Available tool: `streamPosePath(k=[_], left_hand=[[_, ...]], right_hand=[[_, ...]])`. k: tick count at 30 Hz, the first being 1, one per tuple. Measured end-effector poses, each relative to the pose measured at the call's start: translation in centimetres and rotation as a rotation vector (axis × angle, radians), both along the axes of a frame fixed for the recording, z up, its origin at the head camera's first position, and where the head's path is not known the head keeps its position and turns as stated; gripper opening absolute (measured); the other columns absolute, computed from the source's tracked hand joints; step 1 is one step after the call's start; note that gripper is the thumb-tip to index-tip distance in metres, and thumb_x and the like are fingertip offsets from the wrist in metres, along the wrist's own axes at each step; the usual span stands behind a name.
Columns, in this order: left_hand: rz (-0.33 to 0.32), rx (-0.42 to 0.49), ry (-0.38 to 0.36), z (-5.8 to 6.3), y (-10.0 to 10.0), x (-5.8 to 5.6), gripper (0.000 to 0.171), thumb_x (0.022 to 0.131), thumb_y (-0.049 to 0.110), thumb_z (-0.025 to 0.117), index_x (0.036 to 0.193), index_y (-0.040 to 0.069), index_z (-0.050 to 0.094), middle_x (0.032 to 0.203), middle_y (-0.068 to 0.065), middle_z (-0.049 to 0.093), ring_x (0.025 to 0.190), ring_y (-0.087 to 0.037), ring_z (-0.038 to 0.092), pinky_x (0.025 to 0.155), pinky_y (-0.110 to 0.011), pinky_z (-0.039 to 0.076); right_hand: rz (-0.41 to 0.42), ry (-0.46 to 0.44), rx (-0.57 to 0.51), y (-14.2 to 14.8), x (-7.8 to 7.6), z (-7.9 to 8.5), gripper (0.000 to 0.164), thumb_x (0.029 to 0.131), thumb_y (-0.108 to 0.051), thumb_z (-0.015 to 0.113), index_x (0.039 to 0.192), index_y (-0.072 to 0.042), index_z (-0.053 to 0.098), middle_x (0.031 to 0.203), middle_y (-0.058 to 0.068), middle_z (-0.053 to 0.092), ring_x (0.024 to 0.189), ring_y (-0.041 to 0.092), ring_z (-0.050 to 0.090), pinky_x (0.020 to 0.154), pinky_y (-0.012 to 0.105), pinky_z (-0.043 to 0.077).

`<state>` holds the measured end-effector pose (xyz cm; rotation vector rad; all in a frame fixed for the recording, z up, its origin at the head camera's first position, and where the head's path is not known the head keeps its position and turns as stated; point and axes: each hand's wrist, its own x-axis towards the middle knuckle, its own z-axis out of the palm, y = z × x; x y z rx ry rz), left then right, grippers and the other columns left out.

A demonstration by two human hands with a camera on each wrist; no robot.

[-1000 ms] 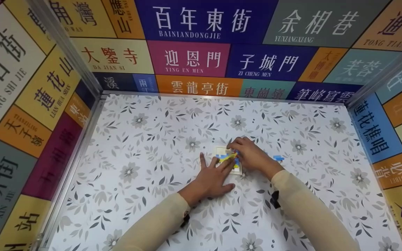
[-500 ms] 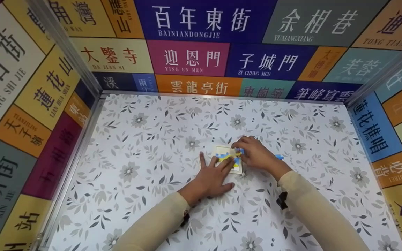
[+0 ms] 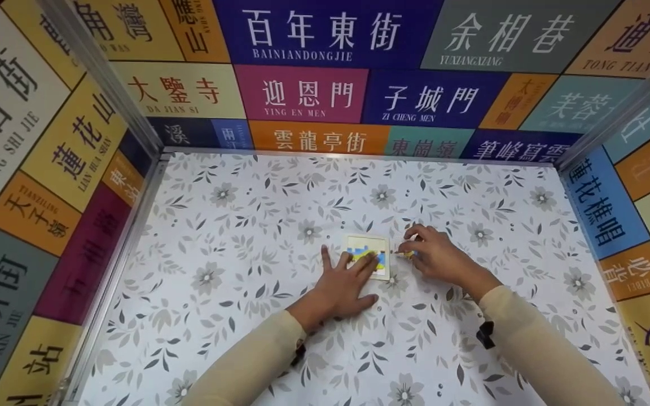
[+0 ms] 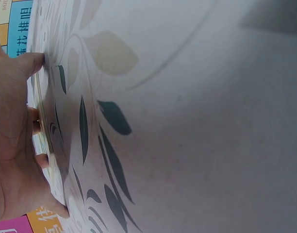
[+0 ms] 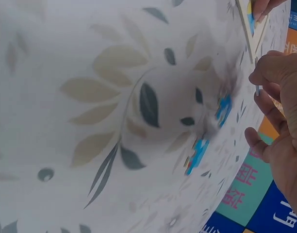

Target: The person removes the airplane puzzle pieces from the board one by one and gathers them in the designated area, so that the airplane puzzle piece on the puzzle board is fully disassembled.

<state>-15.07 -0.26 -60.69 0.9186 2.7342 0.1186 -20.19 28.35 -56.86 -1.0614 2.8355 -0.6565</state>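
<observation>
A small cream-framed puzzle tray (image 3: 367, 239) lies on the table, partly filled with blue and yellow pieces. My left hand (image 3: 345, 286) rests across it with spread fingers, fingertips on the pieces. In the left wrist view, that hand (image 4: 15, 141) lies along the tray's pale edge. Just right of the tray, my right hand (image 3: 437, 256) pinches a puzzle piece (image 3: 409, 254) between thumb and fingers. The right wrist view shows this piece (image 5: 257, 90) nearly edge-on, held by the right hand (image 5: 282, 111); its picture cannot be made out there.
Two loose blue puzzle pieces, one nearer the fingers (image 5: 223, 109) and one farther off (image 5: 197, 154), lie on the floral tabletop (image 3: 257, 338) in the right wrist view. Panels with printed street names (image 3: 313, 93) wall in the back and both sides.
My right hand has moved right, off the tray, with a puzzle piece pinched in its fingers. The tray's upper right part now shows bare. My left hand has stayed in place.
</observation>
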Motion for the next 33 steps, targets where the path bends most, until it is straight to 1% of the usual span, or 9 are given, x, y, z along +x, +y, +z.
streamPosePath(k=[3, 7, 9, 13, 15, 19, 24, 28, 33], left_hand=[[-0.004, 0.0, -0.001, 0.0, 0.0, -0.1, 0.087, 0.11, 0.073, 0.038, 0.18, 0.027, 0.012, 0.187, 0.012, 0.018, 0.163, -0.035, 0.035, 0.123, -0.091, 0.012], [-0.005, 0.008, 0.011, -0.1, -0.1, 0.0, 0.087, 0.11, 0.072, 0.039, 0.18, 0.026, 0.014, 0.187, 0.012, 0.019, 0.162, -0.035, 0.037, 0.123, -0.091, 0.014], [-0.007, 0.012, 0.014, -0.1, -0.1, 0.0, 0.088, 0.11, 0.072, 0.039, 0.18, 0.026, 0.014, 0.187, 0.011, 0.019, 0.162, -0.035, 0.037, 0.122, -0.091, 0.014], [-0.009, 0.007, 0.011, -0.1, -0.2, 0.0, 0.087, 0.11, 0.072, 0.037, 0.18, 0.026, 0.013, 0.187, 0.011, 0.018, 0.163, -0.035, 0.036, 0.123, -0.091, 0.014], [-0.011, -0.001, 0.013, -0.1, -0.2, 0.0, 0.087, 0.11, 0.073, 0.035, 0.18, 0.027, 0.012, 0.187, 0.012, 0.018, 0.163, -0.034, 0.036, 0.123, -0.091, 0.015], [-0.011, -0.008, 0.012, 0.0, -0.2, 0.0, 0.087, 0.11, 0.073, 0.035, 0.18, 0.027, 0.012, 0.187, 0.012, 0.018, 0.163, -0.033, 0.036, 0.123, -0.09, 0.015], [-0.007, 0.001, 0.008, 0.2, -0.3, 0.1, 0.087, 0.11, 0.072, 0.037, 0.18, 0.026, 0.014, 0.187, 0.011, 0.019, 0.163, -0.035, 0.036, 0.123, -0.091, 0.015], [-0.004, 0.012, 0.003, 0.2, -0.3, 0.1, 0.086, 0.11, 0.071, 0.038, 0.18, 0.025, 0.015, 0.187, 0.011, 0.019, 0.163, -0.035, 0.036, 0.123, -0.09, 0.015], [-0.003, 0.016, -0.006, 0.2, -0.2, 0.1, 0.086, 0.11, 0.072, 0.038, 0.18, 0.026, 0.014, 0.187, 0.013, 0.018, 0.164, -0.034, 0.035, 0.124, -0.09, 0.014]], right_hand=[[-0.029, -0.033, 0.009, 1.2, 0.3, 0.2, 0.036, 0.095, 0.005, 0.079, 0.128, -0.012, 0.078, 0.135, 0.017, 0.062, 0.11, 0.038, 0.068, 0.096, 0.073, 0.051], [-0.052, -0.047, 0.002, 2.8, 0.5, 0.4, 0.041, 0.095, 0.005, 0.079, 0.133, -0.011, 0.075, 0.136, 0.015, 0.059, 0.103, 0.034, 0.069, 0.097, 0.075, 0.048], [-0.055, -0.036, -0.012, 3.6, 0.6, 0.4, 0.042, 0.094, 0.007, 0.079, 0.133, -0.009, 0.075, 0.135, 0.016, 0.059, 0.099, 0.033, 0.068, 0.094, 0.072, 0.049], [-0.071, -0.02, -0.027, 5.1, 0.9, 0.5, 0.042, 0.092, 0.01, 0.078, 0.13, -0.007, 0.075, 0.135, 0.019, 0.06, 0.094, 0.032, 0.07, 0.085, 0.06, 0.054], [-0.088, -0.025, -0.029, 5.9, 1.0, 0.6, 0.041, 0.092, 0.011, 0.078, 0.129, -0.006, 0.075, 0.135, 0.019, 0.06, 0.093, 0.032, 0.07, 0.084, 0.06, 0.054], [-0.132, -0.039, -0.052, 7.4, 1.3, 0.6, 0.038, 0.091, 0.012, 0.079, 0.126, -0.004, 0.075, 0.135, 0.02, 0.06, 0.104, 0.037, 0.072, 0.09, 0.065, 0.055], [-0.181, -0.055, -0.084, 9.0, 1.6, 0.7, 0.039, 0.09, 0.013, 0.082, 0.126, -0.002, 0.076, 0.135, 0.019, 0.059, 0.113, 0.039, 0.071, 0.09, 0.06, 0.059], [-0.202, -0.066, -0.073, 10.0, 1.6, 0.8, 0.039, 0.091, 0.012, 0.081, 0.127, -0.002, 0.075, 0.137, 0.019, 0.058, 0.116, 0.042, 0.071, 0.094, 0.062, 0.059], [-0.225, -0.071, -0.028, 11.1, 1.5, 0.7, 0.035, 0.091, 0.011, 0.082, 0.123, 0.0, 0.075, 0.135, 0.022, 0.059, 0.114, 0.045, 0.07, 0.092, 0.064, 0.058]])
